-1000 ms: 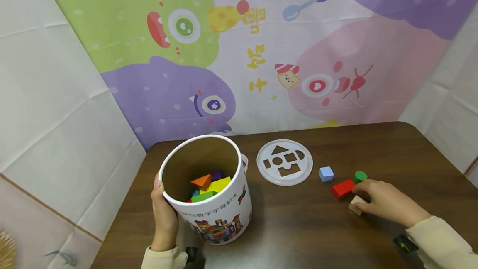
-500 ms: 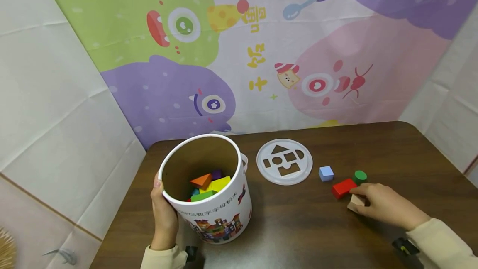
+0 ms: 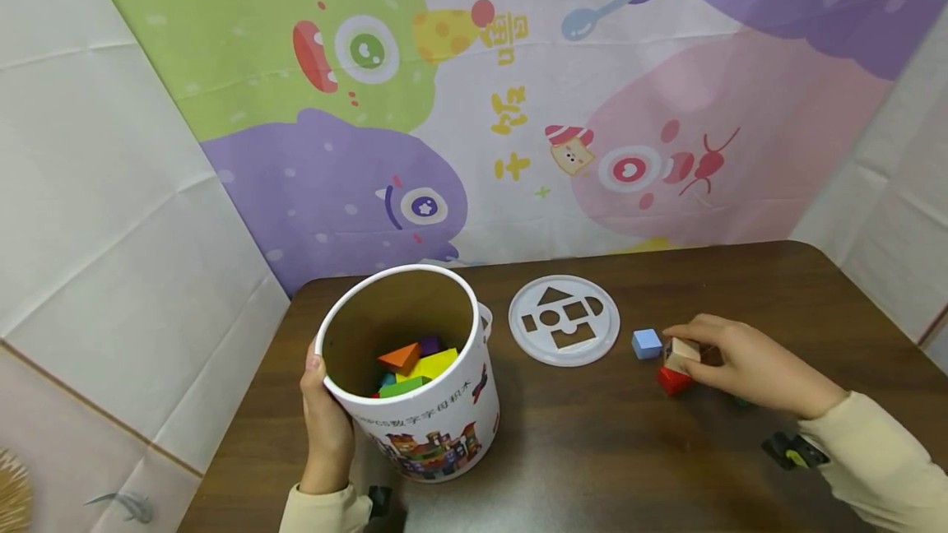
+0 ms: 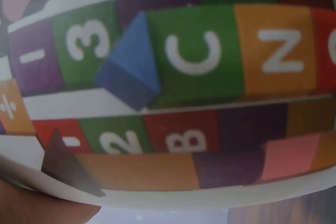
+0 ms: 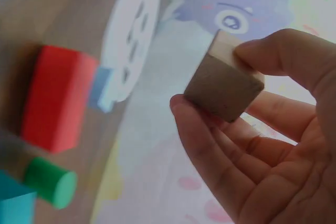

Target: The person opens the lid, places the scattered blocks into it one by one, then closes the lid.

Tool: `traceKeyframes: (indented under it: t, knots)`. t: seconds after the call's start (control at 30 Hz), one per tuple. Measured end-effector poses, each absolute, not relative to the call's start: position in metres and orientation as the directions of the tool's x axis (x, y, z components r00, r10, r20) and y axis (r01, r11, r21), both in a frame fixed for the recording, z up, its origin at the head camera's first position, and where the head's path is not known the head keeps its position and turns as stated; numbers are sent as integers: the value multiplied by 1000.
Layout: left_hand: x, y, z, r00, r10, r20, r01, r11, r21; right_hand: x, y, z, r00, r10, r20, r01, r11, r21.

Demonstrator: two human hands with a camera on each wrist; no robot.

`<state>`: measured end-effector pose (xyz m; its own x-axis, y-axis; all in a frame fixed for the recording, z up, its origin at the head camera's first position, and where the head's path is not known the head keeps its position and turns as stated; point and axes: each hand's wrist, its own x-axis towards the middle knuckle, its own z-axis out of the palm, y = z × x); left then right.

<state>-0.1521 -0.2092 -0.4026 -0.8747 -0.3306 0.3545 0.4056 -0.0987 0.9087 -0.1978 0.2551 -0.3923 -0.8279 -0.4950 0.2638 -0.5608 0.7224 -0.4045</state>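
My right hand [image 3: 733,364] pinches a plain wooden block [image 3: 680,352] [image 5: 224,84] between thumb and fingers, lifted just above a red block [image 3: 673,380] [image 5: 55,97]. A light blue cube [image 3: 647,344] lies to their left, beside a white lid [image 3: 564,320] with shape cut-outs. My left hand [image 3: 323,426] grips the left side of a white round bucket [image 3: 437,426] printed with letters and numbers [image 4: 189,93]. Several coloured blocks [image 3: 413,368] lie inside it. A green cylinder [image 5: 51,181] shows only in the right wrist view.
The dark wooden table [image 3: 592,467] stands in a corner; a cartoon monster sheet [image 3: 481,105] hangs behind it and white walls close both sides. The table's right edge runs near my right sleeve [image 3: 881,467]. A teal block [image 5: 13,203] lies by the green cylinder.
My right hand has lifted the wooden block off the table and carried it left, over the red block. It now hides the green cylinder in the head view. The left hand and bucket stayed put.
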Motion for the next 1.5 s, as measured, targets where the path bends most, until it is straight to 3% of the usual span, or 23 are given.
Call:
traceKeyframes:
  t: [0.13,0.37,0.63,1.1,1.3,1.5]
  knots:
    - [-152,-209,-403,-876,-337,344,396,-98,913,-204,244,-378,-775,-519,360,-630,679,-378]
    - [-152,-210,-402,-872,-330,361,414,-107,904,-215,209,-353,-732,-544,410,-681,595,-427]
    - [-152,-210,-403,-870,-330,367,419,-101,902,-223,158,-326,-599,-647,471,-800,463,-381]
    - [-153,-209,-406,-872,-311,378,424,-97,900,-237,63,-289,-478,-764,434,-859,305,-411]
    - [-153,-208,-405,-870,-314,380,428,-95,899,-242,26,-289,-421,-797,434,-893,281,-351]
    - [-153,-208,-402,-869,-343,356,412,-107,905,-244,-13,-291,-433,-858,276,-882,340,-327]
